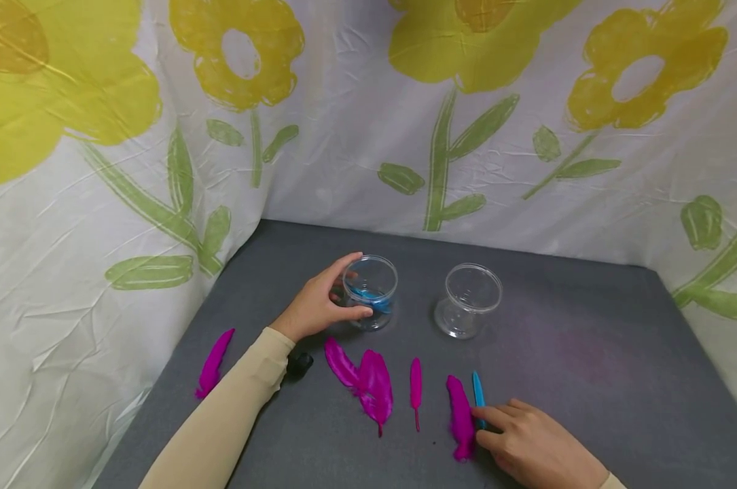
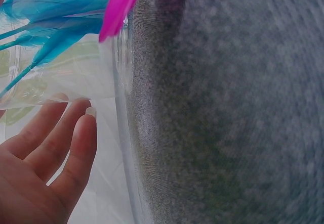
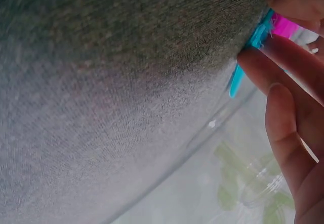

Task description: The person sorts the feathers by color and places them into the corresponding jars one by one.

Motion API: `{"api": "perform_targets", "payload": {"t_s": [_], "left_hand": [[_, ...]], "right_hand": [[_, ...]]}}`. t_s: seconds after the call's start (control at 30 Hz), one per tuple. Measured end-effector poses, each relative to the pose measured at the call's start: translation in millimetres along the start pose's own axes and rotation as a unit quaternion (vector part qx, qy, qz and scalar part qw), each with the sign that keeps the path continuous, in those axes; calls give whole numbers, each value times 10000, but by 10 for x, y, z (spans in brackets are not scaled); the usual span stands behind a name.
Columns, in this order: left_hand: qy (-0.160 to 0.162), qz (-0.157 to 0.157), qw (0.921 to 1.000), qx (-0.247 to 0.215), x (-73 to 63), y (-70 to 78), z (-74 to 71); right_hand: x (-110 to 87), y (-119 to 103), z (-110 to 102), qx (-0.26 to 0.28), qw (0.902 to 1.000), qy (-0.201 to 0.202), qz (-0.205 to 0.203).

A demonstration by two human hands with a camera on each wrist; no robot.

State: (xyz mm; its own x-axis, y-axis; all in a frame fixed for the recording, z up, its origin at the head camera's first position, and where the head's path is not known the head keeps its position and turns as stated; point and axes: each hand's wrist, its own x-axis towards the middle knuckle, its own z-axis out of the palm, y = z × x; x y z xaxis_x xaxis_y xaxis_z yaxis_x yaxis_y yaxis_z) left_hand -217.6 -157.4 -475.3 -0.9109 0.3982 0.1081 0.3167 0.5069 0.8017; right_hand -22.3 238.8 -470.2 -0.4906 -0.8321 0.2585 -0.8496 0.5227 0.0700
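My left hand [image 1: 319,304] holds a clear round jar [image 1: 389,278] on the grey table, its thumb in front and fingers round the far side. Blue feathers [image 1: 377,300] lie inside this jar. They show closer through the clear wall in the left wrist view, as blue plumes [image 2: 61,6] with thin quills. At the front right, my right hand [image 1: 527,438] pinches a small blue feather [image 1: 478,390] on the table. The feather's tip [image 3: 235,82] sticks out past the fingers in the right wrist view. Just left of it lies a magenta feather [image 1: 460,418].
A second clear jar [image 1: 460,322] stands right of the held one. Other magenta feathers lie on the table: a joined pair [image 1: 375,387], a slim one [image 1: 416,384] and one at far left [image 1: 214,363]. Flower-printed cloth [image 1: 344,149] hangs behind the grey table [image 1: 588,305].
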Motion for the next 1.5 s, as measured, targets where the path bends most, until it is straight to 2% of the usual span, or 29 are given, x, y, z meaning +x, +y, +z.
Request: {"api": "perform_targets", "payload": {"t_s": [0.47,0.6,0.7,0.83,0.97,1.27,1.5], "left_hand": [[15,-7,10000,43,-6,16,4],[8,-18,10000,49,-6,27,0],[-10,-14,10000,25,-5,35,-2],[-32,0,10000,-14,-8,33,-1],[-32,-11,10000,-22,-11,22,-2],[-4,-24,10000,-2,-6,4,-8],[1,-7,10000,-30,-15,20,-3]], "right_hand": [[-7,7,18,-40,10000,5,-80],[-21,41,44,75,9994,320,-132],[-37,67,48,144,9977,665,29],[-14,109,20,456,9915,1178,305],[50,176,-5,979,9810,1640,332],[328,259,-1,1478,9675,1980,531],[660,289,14,2161,9521,2125,414]]}}
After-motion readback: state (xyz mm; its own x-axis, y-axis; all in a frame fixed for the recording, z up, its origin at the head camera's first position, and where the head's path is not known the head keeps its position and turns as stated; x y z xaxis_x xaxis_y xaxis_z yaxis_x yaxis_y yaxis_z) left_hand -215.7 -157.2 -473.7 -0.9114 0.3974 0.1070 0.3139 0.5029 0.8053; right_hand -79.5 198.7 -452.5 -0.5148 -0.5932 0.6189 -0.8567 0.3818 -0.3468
